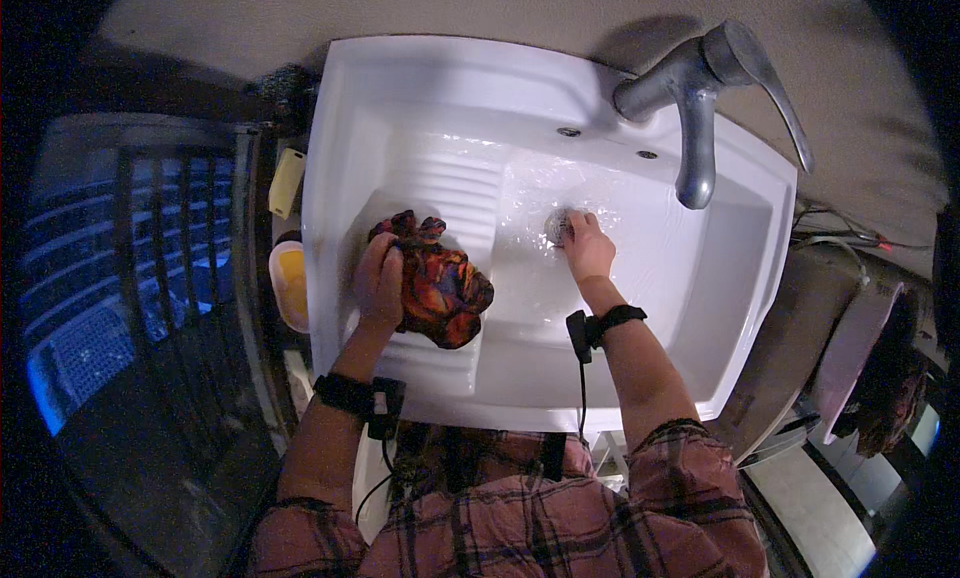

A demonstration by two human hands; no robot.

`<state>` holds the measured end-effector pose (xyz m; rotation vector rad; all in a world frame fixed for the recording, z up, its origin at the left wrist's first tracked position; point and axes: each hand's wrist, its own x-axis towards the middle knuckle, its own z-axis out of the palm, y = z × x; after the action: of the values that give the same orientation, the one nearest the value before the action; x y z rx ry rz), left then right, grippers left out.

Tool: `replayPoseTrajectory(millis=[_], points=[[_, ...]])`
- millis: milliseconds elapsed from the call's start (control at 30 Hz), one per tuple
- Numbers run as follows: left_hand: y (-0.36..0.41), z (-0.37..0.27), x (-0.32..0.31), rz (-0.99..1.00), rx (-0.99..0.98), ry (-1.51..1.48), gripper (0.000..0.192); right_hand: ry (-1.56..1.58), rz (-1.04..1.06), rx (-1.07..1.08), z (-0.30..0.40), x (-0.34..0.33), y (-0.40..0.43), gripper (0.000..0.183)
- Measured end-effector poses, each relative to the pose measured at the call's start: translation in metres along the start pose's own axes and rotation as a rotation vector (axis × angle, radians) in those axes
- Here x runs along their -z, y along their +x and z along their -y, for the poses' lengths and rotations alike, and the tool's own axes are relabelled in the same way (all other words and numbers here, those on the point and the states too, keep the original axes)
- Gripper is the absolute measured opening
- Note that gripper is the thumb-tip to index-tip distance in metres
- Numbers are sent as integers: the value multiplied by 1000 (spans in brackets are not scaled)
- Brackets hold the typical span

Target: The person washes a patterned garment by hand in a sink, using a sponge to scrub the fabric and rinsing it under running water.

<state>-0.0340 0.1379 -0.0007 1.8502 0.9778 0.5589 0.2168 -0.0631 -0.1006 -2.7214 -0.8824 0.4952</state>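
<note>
A bunched, multicoloured cloth (442, 293), dark with red and orange patches, lies on the ribbed washboard side of a white laundry sink (517, 394). My left hand (379, 278) grips its left edge. In the basin to the right, my right hand (589, 248) has its fingertips on a round, metallic drain strainer (557, 229); the fingers partly cover it. Shallow water (577, 184) glints around the strainer.
A grey metal faucet (694, 120) stands at the back right, its spout over the basin. Left of the sink are a pale yellow bar (286, 182) and an oval dish with yellow contents (291, 281). Cables (840, 229) run along the right wall, beside a pink basin (859, 360).
</note>
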Motion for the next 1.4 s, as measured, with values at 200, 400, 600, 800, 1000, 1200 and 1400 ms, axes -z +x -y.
replayPoseTrajectory(millis=[200,400,600,800,1000,1200,1400], points=[[4,-9,15,-35,14,119,20,129,-38,45,39,23,-14,23],[-16,-78,35,172,-561,429,21,1312,337,34,124,49,-37,47],[-41,-69,46,230,-413,411,48,930,510,581,216,86,-39,49],[-62,-80,44,232,-230,443,106,761,229,395,197,84,-110,42],[-96,-40,23,373,-210,393,79,825,-134,473,183,53,-158,41],[-106,-2,10,351,-206,321,66,789,-109,390,184,41,-150,31],[-77,-12,8,539,-47,223,69,915,35,368,178,33,-116,24]])
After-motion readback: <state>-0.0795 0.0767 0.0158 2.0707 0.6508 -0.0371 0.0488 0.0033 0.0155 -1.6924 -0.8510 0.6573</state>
